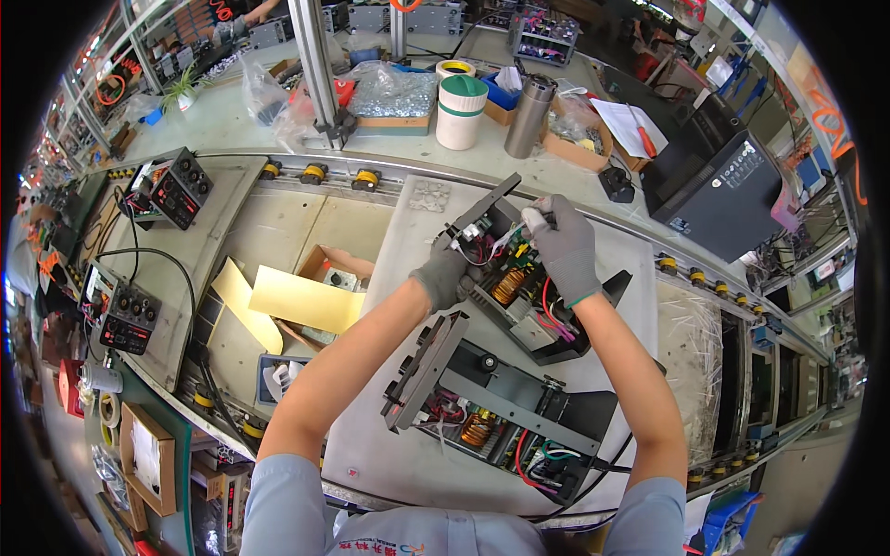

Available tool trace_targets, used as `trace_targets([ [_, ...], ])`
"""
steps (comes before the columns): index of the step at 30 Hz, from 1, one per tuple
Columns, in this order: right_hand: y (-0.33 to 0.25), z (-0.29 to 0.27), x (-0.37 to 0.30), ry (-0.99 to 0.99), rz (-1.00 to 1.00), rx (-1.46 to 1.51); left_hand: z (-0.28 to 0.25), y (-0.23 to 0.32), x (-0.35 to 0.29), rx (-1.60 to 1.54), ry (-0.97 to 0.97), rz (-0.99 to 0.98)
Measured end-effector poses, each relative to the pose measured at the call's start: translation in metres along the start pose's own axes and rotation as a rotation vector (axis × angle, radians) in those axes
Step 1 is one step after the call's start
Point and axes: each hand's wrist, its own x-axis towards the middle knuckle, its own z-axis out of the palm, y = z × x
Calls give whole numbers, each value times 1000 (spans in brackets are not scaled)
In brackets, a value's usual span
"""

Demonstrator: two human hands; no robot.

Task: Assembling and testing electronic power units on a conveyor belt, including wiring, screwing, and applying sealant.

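Both my hands wear grey gloves and work at an open black electronic unit with a copper coil (509, 286), circuit boards and coloured wires. My left hand (443, 275) is closed around the near left end of its dark front panel (487, 206), which is tilted away from the chassis. Over the unit's far side, my right hand (564, 243) is bent in a pinch at thin white wires (506, 243); its fingertips partly hide what they hold. Nearer to me lies a second open unit (491, 363) with a black crossbar, knobs on its panel and a similar coil.
Both units rest on a pale board (357, 435) on a roller conveyor. To the left are yellow sheets (306, 298), a small blue bin (278, 375) and two units (125, 310) with black cables. Behind stand a white cup (461, 116), a steel flask (530, 116) and a black computer case (728, 199).
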Motion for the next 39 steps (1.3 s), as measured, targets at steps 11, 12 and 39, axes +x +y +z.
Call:
trace_targets([
  [11,5,-3,1,15,8,13,0,3,-11,65,-81,62],
  [12,4,-2,1,15,8,14,-1,4,-13,111,-109,91],
  [39,-23,9,-22,-396,-281,-276,-12,-15,-66,1321,168,1321],
])
